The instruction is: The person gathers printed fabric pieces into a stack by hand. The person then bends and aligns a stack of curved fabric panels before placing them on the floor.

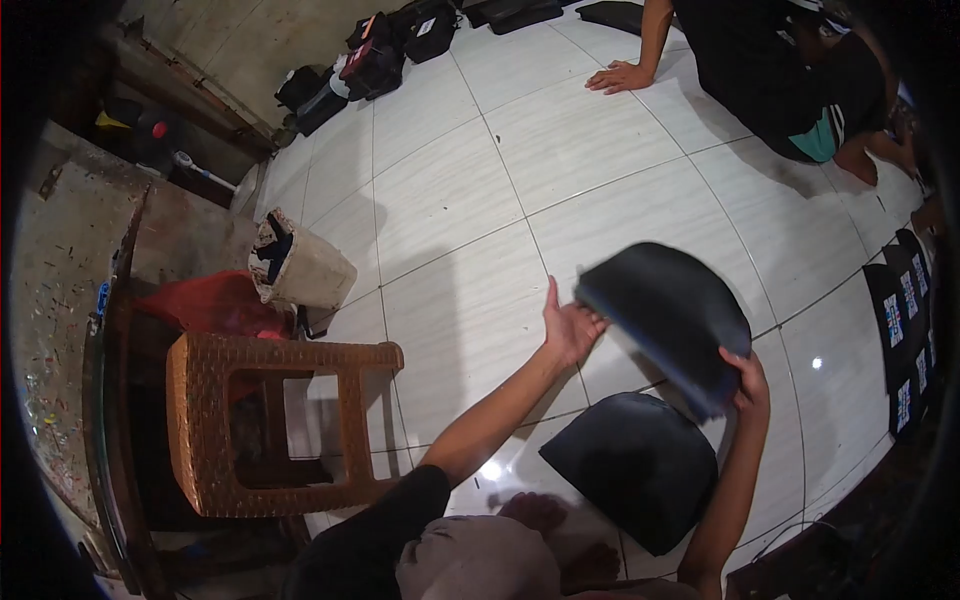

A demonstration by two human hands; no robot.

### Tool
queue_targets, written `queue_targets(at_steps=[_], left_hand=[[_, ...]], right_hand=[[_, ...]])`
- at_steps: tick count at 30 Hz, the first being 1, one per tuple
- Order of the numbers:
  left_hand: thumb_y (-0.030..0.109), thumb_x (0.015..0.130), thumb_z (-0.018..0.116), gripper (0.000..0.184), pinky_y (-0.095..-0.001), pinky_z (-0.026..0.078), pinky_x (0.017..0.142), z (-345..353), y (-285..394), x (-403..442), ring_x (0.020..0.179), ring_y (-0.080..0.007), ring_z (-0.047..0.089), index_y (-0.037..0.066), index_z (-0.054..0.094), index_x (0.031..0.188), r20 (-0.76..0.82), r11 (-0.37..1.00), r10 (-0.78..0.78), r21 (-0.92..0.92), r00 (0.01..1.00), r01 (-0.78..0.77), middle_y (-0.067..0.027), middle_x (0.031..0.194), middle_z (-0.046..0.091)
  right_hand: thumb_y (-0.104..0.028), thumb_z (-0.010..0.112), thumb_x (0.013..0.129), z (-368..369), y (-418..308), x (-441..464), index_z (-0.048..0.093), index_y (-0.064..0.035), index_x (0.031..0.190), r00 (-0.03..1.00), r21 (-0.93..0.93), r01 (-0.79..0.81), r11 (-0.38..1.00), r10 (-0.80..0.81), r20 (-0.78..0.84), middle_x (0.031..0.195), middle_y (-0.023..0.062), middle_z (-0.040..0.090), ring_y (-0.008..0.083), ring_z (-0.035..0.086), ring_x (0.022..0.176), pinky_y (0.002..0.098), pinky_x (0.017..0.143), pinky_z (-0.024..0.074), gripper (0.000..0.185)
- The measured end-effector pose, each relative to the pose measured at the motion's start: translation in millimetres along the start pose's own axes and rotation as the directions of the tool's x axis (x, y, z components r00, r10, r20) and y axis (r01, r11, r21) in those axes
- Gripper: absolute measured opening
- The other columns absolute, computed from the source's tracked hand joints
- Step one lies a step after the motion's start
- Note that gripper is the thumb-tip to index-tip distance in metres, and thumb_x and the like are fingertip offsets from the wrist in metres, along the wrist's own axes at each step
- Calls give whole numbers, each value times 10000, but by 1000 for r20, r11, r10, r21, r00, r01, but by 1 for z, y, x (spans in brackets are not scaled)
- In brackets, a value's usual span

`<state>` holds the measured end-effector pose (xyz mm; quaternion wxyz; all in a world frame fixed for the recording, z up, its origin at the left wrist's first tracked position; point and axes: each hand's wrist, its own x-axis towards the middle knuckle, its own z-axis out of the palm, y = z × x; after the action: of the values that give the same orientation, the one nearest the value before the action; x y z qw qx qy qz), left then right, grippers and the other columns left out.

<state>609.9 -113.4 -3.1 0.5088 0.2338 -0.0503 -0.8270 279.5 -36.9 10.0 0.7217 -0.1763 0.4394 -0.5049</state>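
My right hand [745, 380] grips a black half-round panel [665, 305], my left hand [573, 333] open-palmed at its other end, with a second panel [635, 465] near.

No legible text: prints [893, 320] on black pieces [883, 283] too small.

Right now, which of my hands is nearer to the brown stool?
Left. In view, your left hand is right of the stool; your right hand, farther right, holds a black piece.
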Motion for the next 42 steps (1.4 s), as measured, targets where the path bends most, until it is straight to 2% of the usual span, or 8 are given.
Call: queue_targets(at_steps=[8, 13, 15, 17, 20, 27, 35, 42], left_hand=[[472, 898, 634, 505, -340, 462, 839, 5, -3, -1, 1022, -196, 585, 12, 662, 1105, -268, 482, -158, 819, 951, 311, -87, 1126, 650], [376, 944, 559, 521, -320, 359, 1078, 56, -11, 15, 1273, -244, 510, -11, 596, 1291, -314, 363, -423, 801, 850, 476, -170, 1277, 604], [327, 941, 517, 481, -362, 349, 1098, 31, -22, 30, 1325, -280, 447, 52, 587, 1330, -61, -332, -355, 941, 933, -66, -220, 1427, 457], [292, 936, 513, 478, -392, 366, 1086, 57, -31, 13, 1284, -310, 479, 58, 568, 1349, -212, -201, -268, 966, 940, 161, -242, 1434, 444], [150, 926, 611, 464, -349, 444, 996, 42, -48, 9, 1110, -222, 599, -61, 510, 1326, 190, -89, -73, 977, 979, -196, -191, 1229, 634], [158, 888, 728, 510, -300, 446, 970, 60, -72, -25, 1093, -151, 592, -29, 535, 1322, 369, 379, 83, 847, 926, -372, -113, 1219, 645], [200, 851, 767, 283, -307, 525, 789, 45, -84, 1, 824, -148, 674, -25, 723, 1016, 261, 14, 0, 965, 965, -261, -97, 907, 748], [144, 789, 802, 297, -293, 527, 805, 39, -90, 4, 863, -134, 678, -31, 716, 1014, 326, 152, 41, 932, 945, -328, -97, 971, 741]], right_hand=[[-258, 720, 856, -47, -5, -52, 551, 51, 1255, 983, -28, -14, 999, 8, -185, 1175, 147, 641, 268, 647, 1026, 375, 911, 518, 533], [-243, 723, 863, -38, 4, -62, 555, 48, 1273, 959, -85, 11, 996, -34, -280, 1219, 153, 625, 258, 609, 1098, 386, 931, 498, 530], [-215, 729, 862, -34, 19, -56, 563, 51, 1267, 942, -354, -13, 935, -108, -319, 1212, 150, 633, 248, 617, 1075, 387, 928, 494, 512], [-227, 738, 857, -12, 13, -66, 572, 50, 1259, 906, -513, -8, 858, -211, -367, 1168, 143, 661, 259, 639, 1026, 397, 931, 492, 516], [-247, 682, 911, -5, 21, -79, 566, 84, 1252, 779, -878, -6, 478, -549, -305, 1138, 221, 669, 255, 641, 1038, 360, 920, 484, 490], [-227, 678, 919, 5, 30, -123, 635, 28, 1155, 677, -787, 236, 570, -677, -288, 949, 181, 717, 196, 677, 867, 325, 785, 522, 350], [-224, 701, 896, -40, 55, -110, 661, 38, 995, 732, -813, 235, 533, -648, -213, 745, 82, 660, 147, 593, 671, 325, 640, 497, 283], [-183, 725, 855, -46, 58, -106, 690, 11, 967, 707, -806, 220, 549, -659, -256, 675, 75, 655, 115, 592, 621, 302, 604, 494, 226]])
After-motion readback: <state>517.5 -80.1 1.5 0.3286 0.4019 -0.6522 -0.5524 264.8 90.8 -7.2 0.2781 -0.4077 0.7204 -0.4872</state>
